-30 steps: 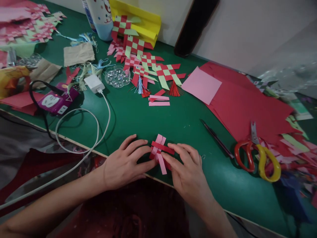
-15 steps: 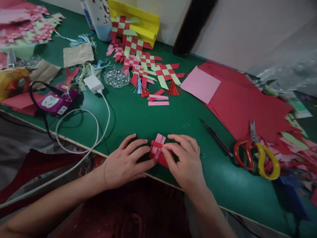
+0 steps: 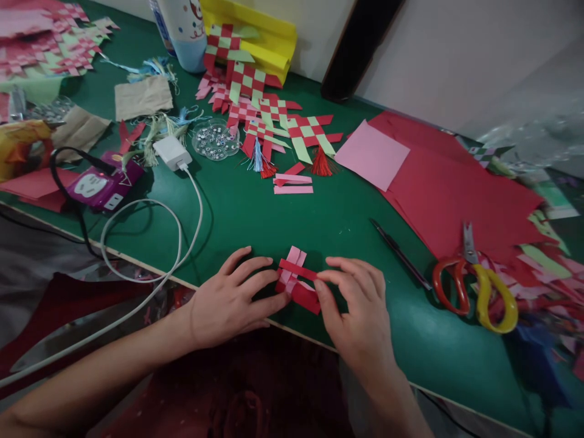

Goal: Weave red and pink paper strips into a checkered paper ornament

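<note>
A small woven piece of red and pink paper strips (image 3: 288, 281) lies at the table's near edge. My left hand (image 3: 241, 289) rests flat with its fingers spread, and its fingertips touch the left and lower side of the weave. Between thumb and forefinger, my right hand (image 3: 358, 298) pinches the right end of a red paper strip (image 3: 298, 268). That strip crosses over the pink strips, which stick out at the top. A wider red part (image 3: 305, 296) extends below it to the right. The exact order of the weave under my left fingers is hidden.
Beyond my hands lie loose pink strips (image 3: 293, 190) and finished woven fish with tassels (image 3: 310, 135). To the right are a pen (image 3: 399, 252), scissors (image 3: 474, 280) and red paper sheets (image 3: 456, 182). A white cable (image 3: 180, 234) loops at left beside a purple socket (image 3: 104, 185).
My right hand has moved right, drawing the red strip's end outward, so the strip now stretches across to the right. My left hand stays in place.
</note>
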Available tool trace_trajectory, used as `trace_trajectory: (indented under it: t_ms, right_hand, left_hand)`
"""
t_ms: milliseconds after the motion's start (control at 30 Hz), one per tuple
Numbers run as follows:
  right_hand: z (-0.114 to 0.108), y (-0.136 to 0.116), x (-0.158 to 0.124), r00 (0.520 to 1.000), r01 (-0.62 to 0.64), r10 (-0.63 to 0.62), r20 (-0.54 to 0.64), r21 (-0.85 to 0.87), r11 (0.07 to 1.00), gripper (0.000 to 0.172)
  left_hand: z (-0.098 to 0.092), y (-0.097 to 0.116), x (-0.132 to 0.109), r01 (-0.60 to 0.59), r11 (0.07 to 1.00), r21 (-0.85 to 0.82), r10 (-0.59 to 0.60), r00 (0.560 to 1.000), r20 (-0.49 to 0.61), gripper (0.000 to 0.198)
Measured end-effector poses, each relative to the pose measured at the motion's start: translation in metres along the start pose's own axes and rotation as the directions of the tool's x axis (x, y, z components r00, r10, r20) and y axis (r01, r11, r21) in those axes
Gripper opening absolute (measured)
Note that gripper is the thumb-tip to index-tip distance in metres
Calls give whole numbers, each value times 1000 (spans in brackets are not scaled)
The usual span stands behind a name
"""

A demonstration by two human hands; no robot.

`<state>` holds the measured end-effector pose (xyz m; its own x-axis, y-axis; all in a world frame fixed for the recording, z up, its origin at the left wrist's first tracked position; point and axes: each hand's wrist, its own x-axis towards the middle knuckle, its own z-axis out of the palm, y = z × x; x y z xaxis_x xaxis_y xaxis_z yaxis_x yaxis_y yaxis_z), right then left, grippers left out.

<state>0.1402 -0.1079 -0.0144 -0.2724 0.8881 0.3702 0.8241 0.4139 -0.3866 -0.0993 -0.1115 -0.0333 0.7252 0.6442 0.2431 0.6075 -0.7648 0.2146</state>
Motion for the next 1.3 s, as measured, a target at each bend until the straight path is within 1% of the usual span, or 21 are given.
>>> trace_trajectory:
  t_ms: [167,400,600,733,867,967,1100,1167,1300]
  right_hand:
    - [-1,-5,-15,997,27,-23,73,-42,999,14]
    - [4,-9,-18,994,-22,26,103,-40,999,12]
    - [2,-10,-15,994,-27,30,106,-37,999,13]
    - [2,-10,-13,994,-16,22,108,-54,998,15]
    - [0,-7,-13,995,-11,16,101,-42,999,15]
    - [-1,-4,-12,995,-22,26,93,-39,999,17]
    - [1,-3,-7,994,-58,55,97,22,998,19]
    - [3,-5,0,995,-66,62,80,48,997,17]
    - [10,-9,15,996,-84,83,32,26,996,14]
  left_hand:
    - [-1,0,2,-2,1000,5,2,1000,4,39]
    - [-1,1,1,3,1000,10,-3,1000,-24,37]
    - [0,0,1,3,1000,16,-3,1000,-7,40]
    - [0,0,1,-4,1000,22,4,1000,-13,39]
    - [0,1,1,4,1000,27,-4,1000,-21,38]
    - [0,0,0,-19,999,27,20,999,-28,38]
    - [0,-1,0,-63,997,43,65,997,-36,35]
    - [0,-1,0,-75,996,47,76,997,-31,35]
    - [0,-1,1,-74,996,50,75,997,-13,38]
